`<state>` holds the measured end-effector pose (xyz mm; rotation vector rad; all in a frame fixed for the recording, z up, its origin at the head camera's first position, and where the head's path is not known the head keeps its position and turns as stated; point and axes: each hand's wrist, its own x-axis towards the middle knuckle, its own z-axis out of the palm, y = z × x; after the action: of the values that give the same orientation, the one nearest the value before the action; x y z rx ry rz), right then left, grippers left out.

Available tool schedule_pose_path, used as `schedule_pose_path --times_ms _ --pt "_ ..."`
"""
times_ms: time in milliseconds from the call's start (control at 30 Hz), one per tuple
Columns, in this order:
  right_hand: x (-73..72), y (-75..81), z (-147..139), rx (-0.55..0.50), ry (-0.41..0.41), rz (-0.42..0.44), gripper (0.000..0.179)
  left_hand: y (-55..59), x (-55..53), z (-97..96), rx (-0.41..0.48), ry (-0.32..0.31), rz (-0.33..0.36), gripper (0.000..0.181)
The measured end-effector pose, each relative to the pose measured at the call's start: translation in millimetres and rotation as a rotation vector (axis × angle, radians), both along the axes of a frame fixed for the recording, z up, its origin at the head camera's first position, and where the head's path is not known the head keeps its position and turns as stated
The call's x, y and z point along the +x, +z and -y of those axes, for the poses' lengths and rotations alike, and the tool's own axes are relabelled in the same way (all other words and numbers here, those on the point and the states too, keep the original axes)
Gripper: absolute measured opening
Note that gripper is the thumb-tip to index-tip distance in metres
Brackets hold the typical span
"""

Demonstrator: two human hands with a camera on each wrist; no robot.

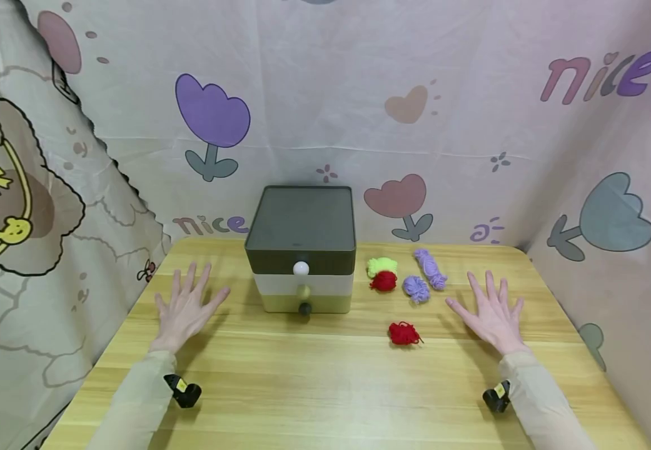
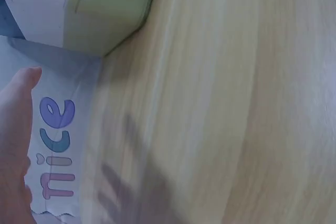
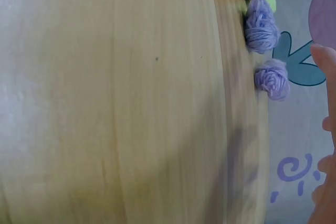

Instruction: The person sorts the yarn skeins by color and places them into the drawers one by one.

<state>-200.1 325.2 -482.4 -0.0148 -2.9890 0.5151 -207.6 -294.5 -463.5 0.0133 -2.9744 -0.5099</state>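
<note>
My left hand is spread with fingers apart over the left side of the table, holding nothing. On the right side, my right hand is likewise spread and holds nothing. Between them, toward the back, stands a small drawer box with a dark top, a white tier and a green tier, each bearing a round knob. Right of the box lie a yellow-green yarn bundle, a red one against it, and two purple yarn bundles near my right hand. Another red yarn bundle lies closer to the front.
The light wooden table ends at a printed curtain behind, with more fabric hanging along the left and right sides. Each wrist carries a small black camera.
</note>
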Motion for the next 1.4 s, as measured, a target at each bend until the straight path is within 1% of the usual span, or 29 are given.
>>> schedule_pose_path --times_ms 133,233,300,500,667,767,933,1067,1133,1200,1300,1400 --pt "2.2 1.5 2.3 -0.022 -0.007 0.021 0.092 4.7 0.0 -4.0 0.053 -0.002 0.029 0.084" --pt "3.6 3.9 5.7 -0.052 -0.013 0.039 0.093 9.9 -0.5 -8.7 0.112 -0.012 0.054 0.083" --pt "4.3 6.5 8.9 -0.083 -0.014 0.054 0.093 14.3 -1.3 -12.7 0.174 -0.027 0.067 0.082" --pt "5.9 12.5 18.3 -0.179 -0.005 0.082 0.092 29.5 -2.2 -26.2 0.411 -0.096 0.095 0.076" --pt "8.6 15.3 26.9 -0.251 0.013 0.100 0.090 42.8 -1.7 -37.5 0.528 -0.113 0.120 0.070" --pt "9.8 16.4 32.2 -0.277 0.020 0.102 0.088 50.7 -1.9 -44.7 0.570 -0.132 0.112 0.067" --pt "11.4 19.5 42.0 -0.327 0.026 0.095 0.086 63.9 -1.3 -58.2 0.673 -0.190 0.054 0.063" --pt "13.8 22.0 51.0 -0.376 0.033 0.089 0.085 74.7 -3.9 -68.6 0.790 -0.206 0.015 0.064" --pt "14.5 23.4 56.0 -0.414 0.038 0.086 0.085 79.9 -6.5 -73.3 0.868 -0.212 0.005 0.064" --pt "15.0 25.3 61.0 -0.459 0.041 0.090 0.085 85.0 -9.8 -77.5 0.952 -0.213 0.008 0.065" --pt "15.8 28.0 69.3 -0.523 0.037 0.093 0.085 92.1 -13.8 -82.1 1.073 -0.221 0.037 0.067" --pt "17.0 29.7 78.4 -0.569 0.028 0.073 0.083 97.7 -17.3 -84.6 1.131 -0.221 0.056 0.067"
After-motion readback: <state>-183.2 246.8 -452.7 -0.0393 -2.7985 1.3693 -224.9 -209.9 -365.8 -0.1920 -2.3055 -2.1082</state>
